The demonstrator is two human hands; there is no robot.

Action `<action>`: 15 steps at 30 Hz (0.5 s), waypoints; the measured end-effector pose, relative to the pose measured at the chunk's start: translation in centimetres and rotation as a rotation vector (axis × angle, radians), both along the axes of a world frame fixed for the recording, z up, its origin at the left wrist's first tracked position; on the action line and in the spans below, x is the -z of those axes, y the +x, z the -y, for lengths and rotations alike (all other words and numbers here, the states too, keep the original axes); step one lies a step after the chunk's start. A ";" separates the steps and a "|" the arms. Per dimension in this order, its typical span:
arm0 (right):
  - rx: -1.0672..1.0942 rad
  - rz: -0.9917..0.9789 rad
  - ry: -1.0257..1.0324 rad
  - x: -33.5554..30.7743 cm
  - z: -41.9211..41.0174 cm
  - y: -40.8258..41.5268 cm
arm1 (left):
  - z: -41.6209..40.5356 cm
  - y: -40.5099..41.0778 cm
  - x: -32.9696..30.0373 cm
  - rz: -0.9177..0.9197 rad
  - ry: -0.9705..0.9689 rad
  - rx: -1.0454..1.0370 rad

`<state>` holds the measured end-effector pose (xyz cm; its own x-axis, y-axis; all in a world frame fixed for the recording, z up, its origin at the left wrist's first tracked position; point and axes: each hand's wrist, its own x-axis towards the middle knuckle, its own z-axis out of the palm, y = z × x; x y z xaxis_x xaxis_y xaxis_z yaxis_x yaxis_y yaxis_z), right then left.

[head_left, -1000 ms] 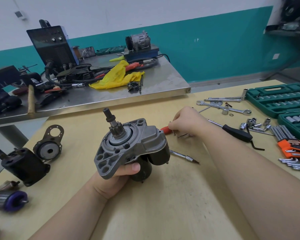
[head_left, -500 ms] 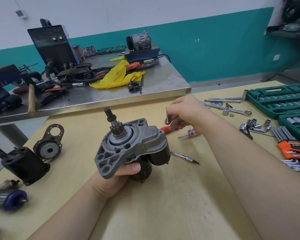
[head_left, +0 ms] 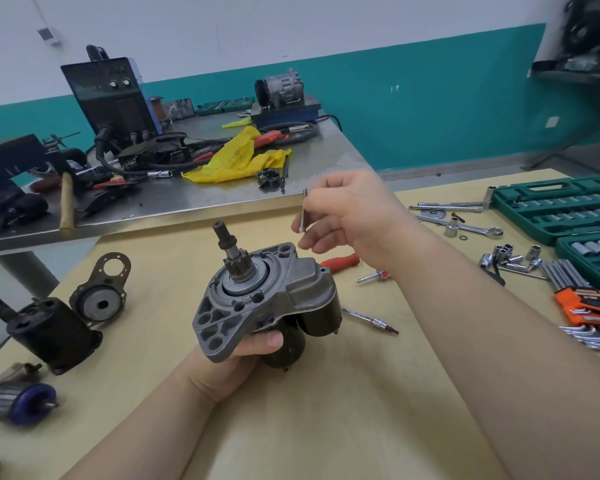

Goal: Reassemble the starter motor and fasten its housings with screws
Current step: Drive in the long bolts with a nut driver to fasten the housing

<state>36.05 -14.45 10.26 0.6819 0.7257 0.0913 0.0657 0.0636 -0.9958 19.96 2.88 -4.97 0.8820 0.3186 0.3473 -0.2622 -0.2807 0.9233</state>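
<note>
My left hand (head_left: 243, 355) grips the starter motor (head_left: 267, 296) from below and holds it above the wooden table, its grey nose housing and pinion shaft pointing up. My right hand (head_left: 347, 213) hovers just above and right of the housing and pinches a long thin screw (head_left: 304, 211) upright between thumb and fingers. A red-handled screwdriver (head_left: 340, 261) lies on the table behind the motor. A bit driver (head_left: 369, 320) lies to the motor's right.
A black motor body (head_left: 54, 332), an end plate (head_left: 101, 299) and an armature (head_left: 21, 403) lie at the left. Sockets (head_left: 510, 256), hex keys (head_left: 589, 306) and green tool cases (head_left: 561, 206) sit at the right. A steel bench (head_left: 205, 199) with clutter stands behind.
My right hand has lifted from the table beside the red screwdriver, carrying the screw up and toward the motor housing. The left hand and motor have stayed put.
</note>
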 end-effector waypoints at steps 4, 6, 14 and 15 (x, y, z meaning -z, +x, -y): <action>-0.067 -0.095 0.153 -1.3 0.4 -1.4 | 0.5 0.6 -0.8 0.105 -0.181 0.114; -0.099 -0.187 0.229 -1.6 0.6 -1.9 | -0.2 0.1 0.3 -0.031 -0.192 0.067; -0.058 0.201 0.068 -2.0 0.8 -2.5 | 1.5 0.1 -2.1 0.204 -0.070 0.070; -0.084 0.229 0.064 -2.2 1.0 -2.7 | 1.6 0.5 -2.6 0.222 -0.089 0.121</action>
